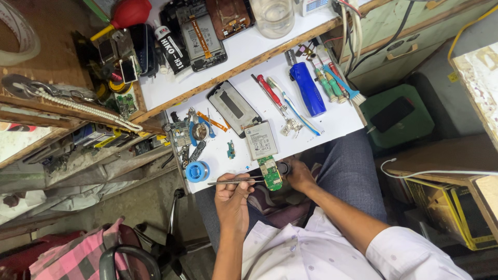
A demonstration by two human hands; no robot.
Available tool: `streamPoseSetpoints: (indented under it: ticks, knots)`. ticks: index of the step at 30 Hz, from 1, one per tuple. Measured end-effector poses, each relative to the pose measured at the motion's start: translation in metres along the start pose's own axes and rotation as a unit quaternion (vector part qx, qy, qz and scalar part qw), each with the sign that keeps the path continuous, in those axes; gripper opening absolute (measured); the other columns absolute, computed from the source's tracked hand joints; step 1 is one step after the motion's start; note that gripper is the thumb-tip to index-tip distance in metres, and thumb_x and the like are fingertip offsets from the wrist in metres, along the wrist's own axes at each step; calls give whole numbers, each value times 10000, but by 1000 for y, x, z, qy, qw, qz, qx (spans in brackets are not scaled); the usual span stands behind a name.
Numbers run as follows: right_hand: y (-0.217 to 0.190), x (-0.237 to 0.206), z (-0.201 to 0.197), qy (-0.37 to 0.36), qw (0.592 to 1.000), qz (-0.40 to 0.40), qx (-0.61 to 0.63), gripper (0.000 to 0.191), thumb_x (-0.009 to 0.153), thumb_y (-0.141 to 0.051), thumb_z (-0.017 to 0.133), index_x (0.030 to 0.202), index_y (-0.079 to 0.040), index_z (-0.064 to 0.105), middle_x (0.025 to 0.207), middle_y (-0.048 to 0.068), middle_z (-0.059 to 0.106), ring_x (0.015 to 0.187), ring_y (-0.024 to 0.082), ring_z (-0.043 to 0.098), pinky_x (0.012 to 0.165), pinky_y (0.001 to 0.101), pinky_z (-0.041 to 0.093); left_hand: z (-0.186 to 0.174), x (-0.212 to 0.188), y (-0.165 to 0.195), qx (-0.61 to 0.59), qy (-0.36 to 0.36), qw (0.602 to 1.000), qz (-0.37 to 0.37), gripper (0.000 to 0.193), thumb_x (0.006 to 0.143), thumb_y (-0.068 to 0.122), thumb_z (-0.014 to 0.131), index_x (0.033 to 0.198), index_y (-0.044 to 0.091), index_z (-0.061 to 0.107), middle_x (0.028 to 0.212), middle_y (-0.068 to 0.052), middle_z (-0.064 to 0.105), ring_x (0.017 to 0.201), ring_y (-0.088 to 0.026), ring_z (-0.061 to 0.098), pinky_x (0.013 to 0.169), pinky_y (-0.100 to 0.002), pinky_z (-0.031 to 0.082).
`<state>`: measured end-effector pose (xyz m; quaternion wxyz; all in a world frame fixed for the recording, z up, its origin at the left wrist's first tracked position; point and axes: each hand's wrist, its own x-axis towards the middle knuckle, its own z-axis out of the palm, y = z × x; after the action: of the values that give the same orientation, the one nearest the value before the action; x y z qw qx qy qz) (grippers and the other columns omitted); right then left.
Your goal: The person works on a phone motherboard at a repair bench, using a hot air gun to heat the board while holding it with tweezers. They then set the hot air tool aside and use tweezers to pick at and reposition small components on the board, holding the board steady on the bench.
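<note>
Here, at the near edge of a white work table [321,122], the person's left hand [232,199] is closed around thin metal tweezers [236,181], tips meeting a small green circuit board [271,173]. The right hand [298,173] grips the board's other side. A flat grey phone battery [261,140] touches the board's far end. A blue solder-wire spool [197,171] sits near the left corner; bare tabletop lies between them.

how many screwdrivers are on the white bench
4: one red-handled screwdriver left of the blue bottle, three green-handled screwdrivers right of it. Others may hide in the clutter.
</note>
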<state>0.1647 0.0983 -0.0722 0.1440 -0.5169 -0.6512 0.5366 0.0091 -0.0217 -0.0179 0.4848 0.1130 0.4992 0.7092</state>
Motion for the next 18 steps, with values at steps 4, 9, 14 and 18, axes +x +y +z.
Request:
streamPoseSetpoints:
  ticks: [4, 9, 14, 18]
  knots:
    - [2, 1, 0, -2, 1000, -5, -6, 428, 780, -65, 794, 1194, -140, 713, 1145, 148, 753, 1135, 334, 696, 954, 410, 530, 2, -1, 0, 41, 5, 999, 29, 272, 888, -65, 716, 1092, 44, 574, 1073, -196, 729, 945, -233, 715, 808, -326, 568]
    - [8, 1, 3, 9, 1000, -27, 10, 477, 747, -43, 792, 1205, -141, 698, 1159, 144, 742, 1136, 334, 689, 951, 408, 529, 3, -1, -3, 81, -2, 994, 69, 276, 877, -92, 714, 1073, 34, 565, 1074, -211, 728, 930, -233, 732, 810, -315, 592]
    - [13, 2, 5, 7, 1000, -18, 9, 471, 755, -58, 804, 1204, -147, 693, 1164, 144, 735, 1133, 325, 692, 951, 401, 534, 2, 0, -8, 123, -18, 987, 100, 273, 889, -107, 718, 1070, 28, 564, 1061, -206, 743, 918, -200, 716, 775, -298, 578]
    - [15, 2, 6, 15, 999, -36, 3, 497, 742, -12, 761, 1218, -137, 689, 1169, 158, 732, 1139, 344, 685, 957, 410, 531, 3, -1, -11, 167, -26, 976, 134, 273, 892, -113, 730, 1072, 15, 572, 1066, -199, 752, 964, -176, 695, 851, -277, 551]
